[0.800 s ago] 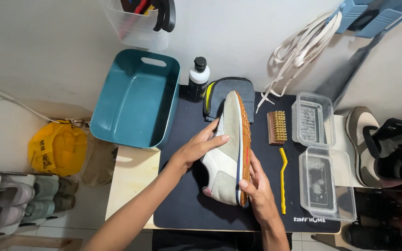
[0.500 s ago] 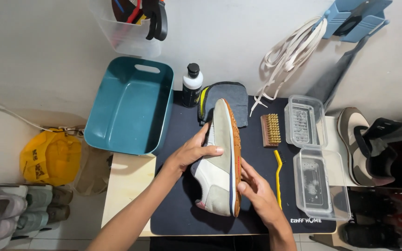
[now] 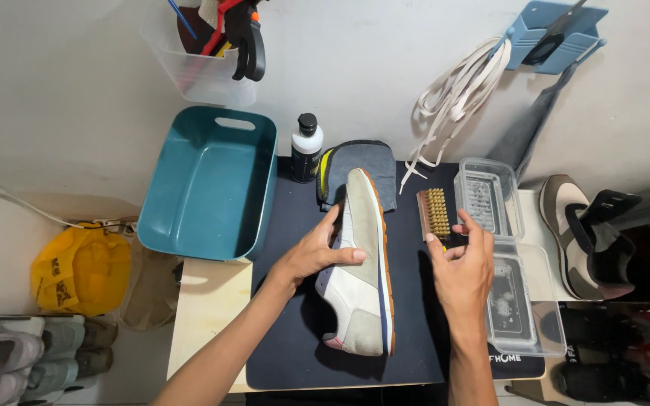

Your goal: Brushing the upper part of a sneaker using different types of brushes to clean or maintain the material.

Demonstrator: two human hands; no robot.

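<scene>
My left hand (image 3: 316, 254) clasps the shoe (image 3: 360, 265) by its side, holding it tipped on edge on the dark mat (image 3: 287, 331); it is grey suede and off-white, with an orange sole rim and a pink heel tip. My right hand (image 3: 460, 265) has let go, fingers loosely reaching onto the brush (image 3: 435, 213) beside the clear box (image 3: 488, 197).

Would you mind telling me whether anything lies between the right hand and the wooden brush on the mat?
Nothing visible does: the right hand is already at the wooden brush, its fingers around the near end, with no object between them.
</scene>
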